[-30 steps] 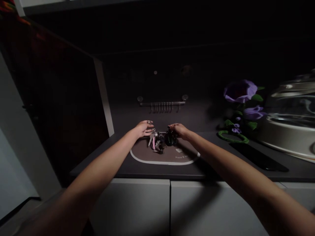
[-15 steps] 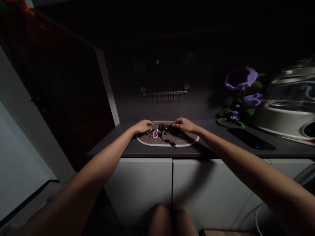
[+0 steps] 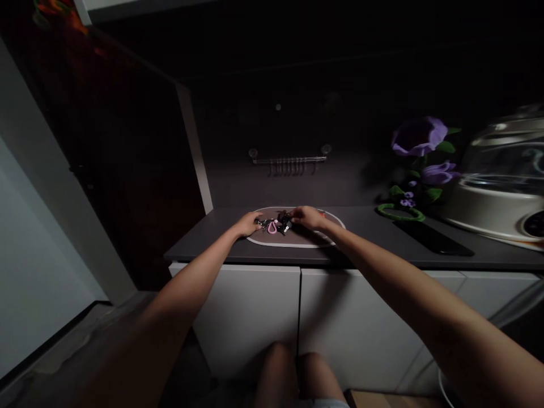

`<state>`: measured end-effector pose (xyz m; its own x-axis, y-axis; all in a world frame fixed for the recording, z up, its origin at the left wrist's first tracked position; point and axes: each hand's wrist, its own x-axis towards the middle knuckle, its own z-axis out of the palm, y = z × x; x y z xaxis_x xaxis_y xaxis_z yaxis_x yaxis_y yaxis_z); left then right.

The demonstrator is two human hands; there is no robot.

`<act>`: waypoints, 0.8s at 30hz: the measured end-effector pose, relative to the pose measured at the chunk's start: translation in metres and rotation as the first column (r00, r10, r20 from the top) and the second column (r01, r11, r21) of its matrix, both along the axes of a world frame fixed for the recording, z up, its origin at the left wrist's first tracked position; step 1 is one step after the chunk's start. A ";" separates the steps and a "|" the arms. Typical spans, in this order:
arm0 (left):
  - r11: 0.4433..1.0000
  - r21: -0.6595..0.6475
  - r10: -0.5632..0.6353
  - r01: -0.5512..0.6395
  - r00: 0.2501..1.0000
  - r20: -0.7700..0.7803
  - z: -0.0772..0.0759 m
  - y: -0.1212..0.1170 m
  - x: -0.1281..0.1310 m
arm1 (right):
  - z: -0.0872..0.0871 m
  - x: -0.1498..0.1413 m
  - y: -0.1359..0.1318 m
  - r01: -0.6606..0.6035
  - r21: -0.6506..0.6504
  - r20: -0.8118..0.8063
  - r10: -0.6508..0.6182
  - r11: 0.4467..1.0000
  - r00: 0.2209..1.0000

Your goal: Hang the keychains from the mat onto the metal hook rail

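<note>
On the brown oval mat with its pale rim lies a bunch of keys, dark and metallic, with a pink loop strap attached. My left hand is at the left end of the bunch, its thumb and fingers closed on the metal pieces there. From the right, my right hand reaches over the mat, its curled fingertips at the dark pieces of the bunch. What those fingertips pinch is too small and dark to make out. A small orange-red item shows behind my right wrist.
The dark countertop sits above white cabinet doors. To the right are a black phone-like slab, purple artificial flowers with a green ring base, and a large pale appliance. A hook rail hangs on the wall.
The bunch is drawn closer together; the dark pieces that trailed toward the mat's front edge have moved back up. My right hand has shifted left, and the orange-red item now shows.
</note>
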<state>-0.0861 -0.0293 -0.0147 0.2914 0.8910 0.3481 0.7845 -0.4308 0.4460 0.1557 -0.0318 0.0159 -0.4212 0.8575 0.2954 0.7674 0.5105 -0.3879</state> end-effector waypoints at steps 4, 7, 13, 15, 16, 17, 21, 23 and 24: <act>0.995 0.046 0.088 -0.089 0.996 0.017 0.019 -0.004 -0.001 | 0.019 -0.014 0.004 0.100 0.097 -0.018 -0.099 0.990 0.995; 0.997 0.051 0.042 -0.052 0.982 0.182 0.045 -0.011 0.004 | 0.040 -0.025 -0.003 -0.016 -0.005 -0.132 0.015 1.000 0.991; 0.849 -0.155 -0.267 0.505 0.662 0.700 0.090 -0.037 0.026 | 0.068 -0.033 -0.026 -0.624 -0.475 -0.648 0.233 0.620 0.725; 0.771 -0.143 -0.261 0.620 0.513 0.818 0.089 -0.042 0.030 | 0.061 -0.030 -0.027 -0.700 -0.475 -0.756 0.159 0.534 0.635; 0.738 -0.152 -0.235 0.657 0.462 0.855 0.084 -0.042 0.031 | 0.055 -0.028 -0.027 -0.730 -0.466 -0.795 0.124 0.500 0.593; 0.706 -0.170 -0.201 0.687 0.424 0.883 0.077 -0.042 0.031 | 0.046 -0.025 -0.026 -0.753 -0.458 -0.826 0.088 0.472 0.557; 0.632 -0.226 -0.056 0.741 0.335 0.941 0.040 -0.037 0.030 | 0.007 -0.012 -0.025 -0.781 -0.417 -0.889 -0.032 0.465 0.456; 0.622 -0.255 -0.009 0.740 0.332 0.943 0.024 -0.035 0.030 | -0.008 -0.007 -0.027 -0.767 -0.414 -0.897 -0.074 0.490 0.436; 0.621 -0.269 0.004 0.736 0.341 0.940 0.018 -0.035 0.030 | -0.012 -0.004 -0.028 -0.757 -0.415 -0.897 -0.086 0.505 0.434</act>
